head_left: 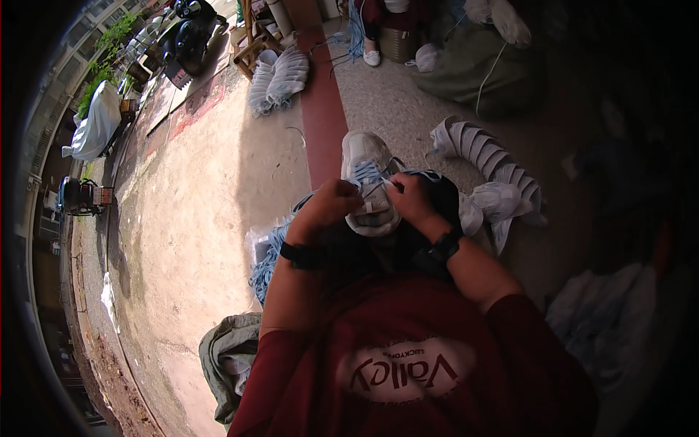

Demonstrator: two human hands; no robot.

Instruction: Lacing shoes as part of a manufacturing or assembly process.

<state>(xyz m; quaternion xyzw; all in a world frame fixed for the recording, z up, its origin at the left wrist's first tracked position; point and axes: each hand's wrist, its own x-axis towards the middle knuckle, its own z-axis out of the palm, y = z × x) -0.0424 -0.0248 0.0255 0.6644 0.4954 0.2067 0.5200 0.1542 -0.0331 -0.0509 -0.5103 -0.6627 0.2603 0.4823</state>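
Note:
A white shoe (360,148) rests on my lap with its rounded toe pointing away from me. Light blue shoelace (368,173) crosses its front through the eyelets. My left hand (331,204) is at the shoe's left side, its fingers pinched together at the lacing. On the opposite side, my right hand (411,200) pinches a pale end of the lace close to the tongue. Both hands are closed, and the fingertips partly hide what they grip. Dark bands circle both wrists.
Loose blue laces (268,266) hang by my left knee. Nested white shoe parts (477,142) curve across the floor at right; more white stacks (280,80) lie ahead. A dark green sack (480,84) sits near another person's shoe (372,57). A scooter (191,36) stands far left.

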